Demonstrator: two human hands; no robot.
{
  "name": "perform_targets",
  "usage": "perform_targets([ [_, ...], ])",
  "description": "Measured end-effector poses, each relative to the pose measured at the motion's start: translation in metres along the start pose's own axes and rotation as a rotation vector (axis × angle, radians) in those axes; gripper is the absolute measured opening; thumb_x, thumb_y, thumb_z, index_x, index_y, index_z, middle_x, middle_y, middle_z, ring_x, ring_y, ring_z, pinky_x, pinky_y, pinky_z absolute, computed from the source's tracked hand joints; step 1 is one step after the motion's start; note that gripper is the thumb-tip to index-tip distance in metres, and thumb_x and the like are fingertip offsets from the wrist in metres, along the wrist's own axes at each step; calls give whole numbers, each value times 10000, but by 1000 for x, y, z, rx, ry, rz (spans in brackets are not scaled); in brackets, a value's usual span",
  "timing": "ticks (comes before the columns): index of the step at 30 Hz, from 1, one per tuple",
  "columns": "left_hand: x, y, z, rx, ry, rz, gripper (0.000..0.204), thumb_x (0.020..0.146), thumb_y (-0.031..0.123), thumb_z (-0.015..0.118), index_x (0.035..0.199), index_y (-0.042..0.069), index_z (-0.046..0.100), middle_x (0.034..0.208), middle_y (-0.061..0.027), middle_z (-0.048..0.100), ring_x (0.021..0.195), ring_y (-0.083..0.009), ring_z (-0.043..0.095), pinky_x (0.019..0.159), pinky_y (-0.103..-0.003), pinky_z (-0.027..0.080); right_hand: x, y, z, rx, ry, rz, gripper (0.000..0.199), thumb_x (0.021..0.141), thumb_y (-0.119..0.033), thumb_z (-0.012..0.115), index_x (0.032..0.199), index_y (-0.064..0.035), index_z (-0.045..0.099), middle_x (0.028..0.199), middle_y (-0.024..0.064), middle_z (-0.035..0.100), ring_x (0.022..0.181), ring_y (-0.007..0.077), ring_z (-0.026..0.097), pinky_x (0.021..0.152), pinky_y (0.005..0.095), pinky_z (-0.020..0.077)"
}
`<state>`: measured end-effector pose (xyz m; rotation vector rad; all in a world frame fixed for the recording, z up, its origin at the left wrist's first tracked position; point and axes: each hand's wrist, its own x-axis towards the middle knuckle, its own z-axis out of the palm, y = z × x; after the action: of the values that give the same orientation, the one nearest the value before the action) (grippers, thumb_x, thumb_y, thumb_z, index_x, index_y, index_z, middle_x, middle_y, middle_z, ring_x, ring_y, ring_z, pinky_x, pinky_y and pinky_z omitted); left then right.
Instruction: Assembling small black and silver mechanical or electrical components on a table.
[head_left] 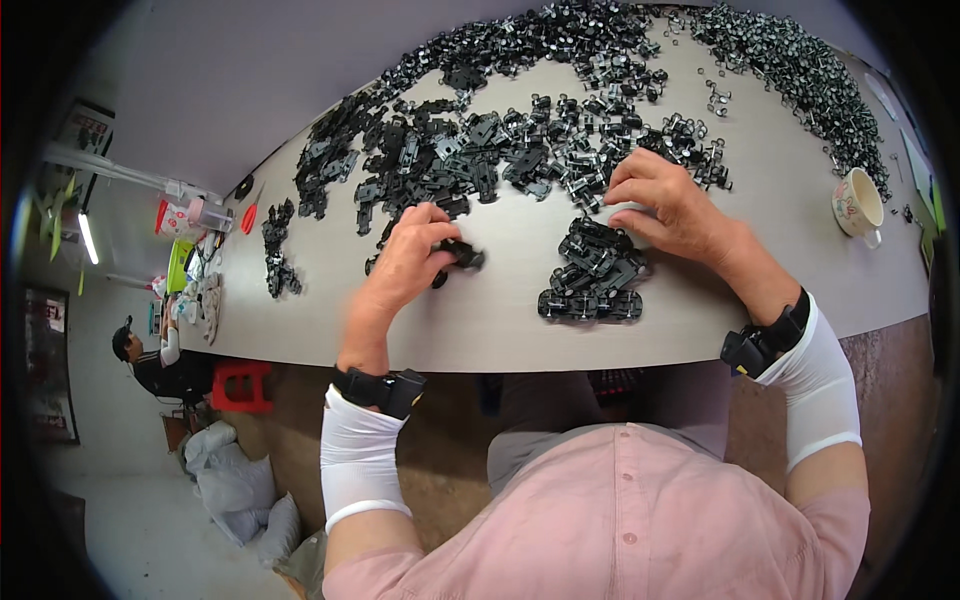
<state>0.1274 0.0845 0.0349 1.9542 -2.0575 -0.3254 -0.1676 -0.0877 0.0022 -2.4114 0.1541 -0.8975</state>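
My left hand (402,262) is closed round a black toy car chassis (462,254), slightly blurred, above the table. More dark pieces lie partly hidden under that hand. My right hand (668,205) has bent fingers with a gap between them and the thumb, and nothing shows in it. Just below its thumb sits a small heap of toy car chassis with wheels (595,270), some stacked across each other. Its fingertips are close to loose wheel axles (590,185) at the edge of a bigger spread of parts.
Dark chassis plates (430,150) and a long mound of wheel axles (800,80) cover the table's (480,335) far side. A short row of chassis (278,250) lies left. A mug (857,207) stands right. Another person (165,370) sits far left near a red stool (241,386).
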Motion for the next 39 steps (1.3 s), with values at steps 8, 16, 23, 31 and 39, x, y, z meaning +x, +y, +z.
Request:
perform_targets([
  [8, 69, 30, 26, -880, 154, -222, 210, 839, -25, 583, 1045, -14, 616, 792, -37, 610, 625, -76, 534, 533, -190, 425, 0, 4, -4, 14, 234, 74, 141, 751, 18, 671, 888, -2, 646, 850, 96, 597, 735, 239, 609, 632, 314, 506],
  [16, 101, 81, 39, -1239, -44, -226, 270, 840, -1, 608, 1107, -30, 579, 748, -61, 627, 553, -45, 521, 436, -158, 389, 0, -4, -1, 357, 324, 391, 219, 786, 7, 645, 1004, 12, 635, 755, 100, 651, 649, 137, 623, 590, 257, 499],
  [23, 101, 93, 55, -1518, 4, -91, 348, 798, -37, 649, 1135, -26, 566, 904, -105, 639, 683, -96, 574, 558, -200, 463, 1, -6, 0, 394, 402, 348, 110, 756, 54, 650, 850, 14, 610, 772, 73, 633, 659, 132, 624, 587, 248, 510],
  [31, 96, 95, 63, -1951, -66, -81, 275, 833, -22, 621, 1102, -25, 564, 921, -115, 644, 782, -170, 632, 661, -261, 536, 6, -7, -10, -186, 376, -139, 162, 691, 77, 640, 829, -3, 606, 883, 98, 570, 725, 215, 590, 574, 293, 501],
  [39, 93, 99, 67, -1795, 53, -96, 196, 921, 78, 523, 1096, 10, 579, 975, -99, 641, 876, -165, 622, 772, -322, 529, 4, -13, -5, 130, 258, -30, 231, 718, -15, 705, 939, -20, 639, 886, 97, 589, 700, 184, 600, 579, 272, 507],
])
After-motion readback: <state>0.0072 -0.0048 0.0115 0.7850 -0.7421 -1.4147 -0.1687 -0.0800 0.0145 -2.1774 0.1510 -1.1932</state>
